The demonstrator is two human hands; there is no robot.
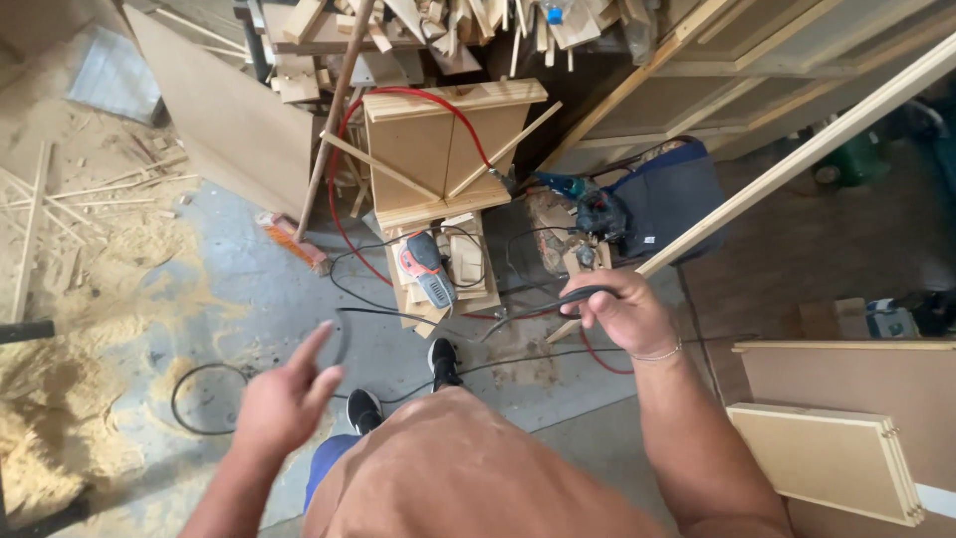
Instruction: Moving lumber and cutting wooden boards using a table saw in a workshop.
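Black cable (558, 302) being gripped at centre right of the frame, right hand (625, 311) fisting around it, fingers wrapped tight and curled together over the cord. Cable running leftward from that fist, drooping low towards the concrete floor (269, 299) and trailing across the middle of the frame. Left hand (284, 399) hanging free at lower left, holding nothing, fingers spread apart with the index finger pointing up towards the frame's centre. Thin bracelet (659, 354) circling the right wrist.

Lying just above centre, on a small stack of wooden offcuts (468, 284): an orange and grey power tool (426, 269), its own cord looping around it. Standing right behind that, higher in the frame: a wooden box-like frame (448, 149) with a red hose (349, 199) arching over and around it. Leaning diagonally from upper right down towards the gripping fist: a long pale wooden strip (797, 159). Broom (299, 247) resting left of centre, handle slanting up into the scrap timber pile at the top edge. Sawdust (90, 329) heaping across the left side. Black shoes (445, 364) showing just below centre. Flat pale panels (827, 458) stacking at lower right. Dark blue bag (667, 204) sitting right of centre.
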